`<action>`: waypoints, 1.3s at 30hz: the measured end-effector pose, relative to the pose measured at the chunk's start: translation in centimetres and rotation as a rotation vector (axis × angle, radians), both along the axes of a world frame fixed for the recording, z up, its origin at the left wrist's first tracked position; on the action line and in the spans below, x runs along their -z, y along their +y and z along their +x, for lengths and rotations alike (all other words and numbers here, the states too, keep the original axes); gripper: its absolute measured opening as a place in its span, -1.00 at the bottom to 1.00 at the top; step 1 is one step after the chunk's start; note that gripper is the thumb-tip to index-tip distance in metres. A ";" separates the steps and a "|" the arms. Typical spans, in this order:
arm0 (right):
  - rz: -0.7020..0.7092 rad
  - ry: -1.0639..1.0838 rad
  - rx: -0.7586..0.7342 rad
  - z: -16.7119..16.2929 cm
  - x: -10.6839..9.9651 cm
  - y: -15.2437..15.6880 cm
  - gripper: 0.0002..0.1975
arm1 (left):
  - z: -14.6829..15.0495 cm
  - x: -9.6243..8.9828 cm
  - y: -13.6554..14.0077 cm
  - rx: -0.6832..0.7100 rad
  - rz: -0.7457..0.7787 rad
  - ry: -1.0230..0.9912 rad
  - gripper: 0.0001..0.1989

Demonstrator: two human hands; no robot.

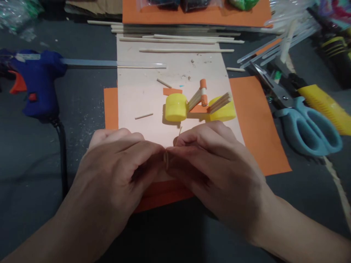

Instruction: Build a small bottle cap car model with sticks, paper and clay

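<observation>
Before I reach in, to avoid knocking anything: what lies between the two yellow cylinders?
The head view shows an orange strip, pale sticks and an orange-banded roll between the yellow cylinders.

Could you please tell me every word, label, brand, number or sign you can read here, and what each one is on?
I can read none.
Blue glue gun: a pale patch along its top, perhaps a label, too blurred to read.
Scissors: no lettering I can make out.
Yellow round pieces: no lettering I can make out.
</observation>
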State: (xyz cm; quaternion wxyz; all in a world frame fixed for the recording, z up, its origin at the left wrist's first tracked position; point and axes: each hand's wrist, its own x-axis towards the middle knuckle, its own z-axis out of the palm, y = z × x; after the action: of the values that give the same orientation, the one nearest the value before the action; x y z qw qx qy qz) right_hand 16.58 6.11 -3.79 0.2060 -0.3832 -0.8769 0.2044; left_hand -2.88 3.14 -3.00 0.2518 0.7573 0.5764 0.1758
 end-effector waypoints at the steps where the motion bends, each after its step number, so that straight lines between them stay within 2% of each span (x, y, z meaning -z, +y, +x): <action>1: 0.008 -0.005 0.000 0.0 0.0 0.0 -0.84 | 0.0 0.0 0.0 -0.002 -0.007 0.000 -0.80; 8: 0.006 0.003 0.013 -0.2 -0.1 -0.1 -0.80 | 0.1 -0.2 0.0 -0.001 -0.016 -0.004 -0.77; 14: -0.017 0.013 0.012 -0.3 -0.1 0.0 -0.81 | 0.2 -0.4 0.2 -0.026 -0.049 -0.005 -0.82; 19: -0.024 0.031 0.011 -0.2 -0.1 0.0 -0.81 | 0.3 -0.3 0.1 -0.062 0.007 -0.003 -0.90; 22: -0.028 0.031 0.005 -0.1 0.0 -0.1 -0.80 | 0.3 -0.2 0.0 -0.096 0.029 0.000 -0.88; 24: -0.037 0.029 0.002 -0.1 0.0 -0.1 -0.81 | 0.3 -0.2 0.0 -0.063 0.014 0.003 -0.89; 27: -0.023 0.028 0.012 -0.2 0.0 -0.1 -0.83 | 0.2 -0.2 0.0 -0.016 -0.005 0.008 -0.78; 34: 0.032 -0.029 0.004 -0.5 -0.2 0.0 -0.74 | 0.1 -0.2 -0.1 -0.007 0.004 0.008 -0.82; 39: 0.040 -0.035 -0.001 -0.3 -0.3 0.0 -0.75 | 0.1 -0.1 -0.1 -0.005 0.015 -0.019 -0.82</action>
State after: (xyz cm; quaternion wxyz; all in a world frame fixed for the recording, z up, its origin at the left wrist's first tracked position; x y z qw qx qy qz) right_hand 16.26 6.09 -3.51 0.1984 -0.3821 -0.8844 0.1802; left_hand -2.76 3.06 -2.88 0.2512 0.7561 0.5744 0.1880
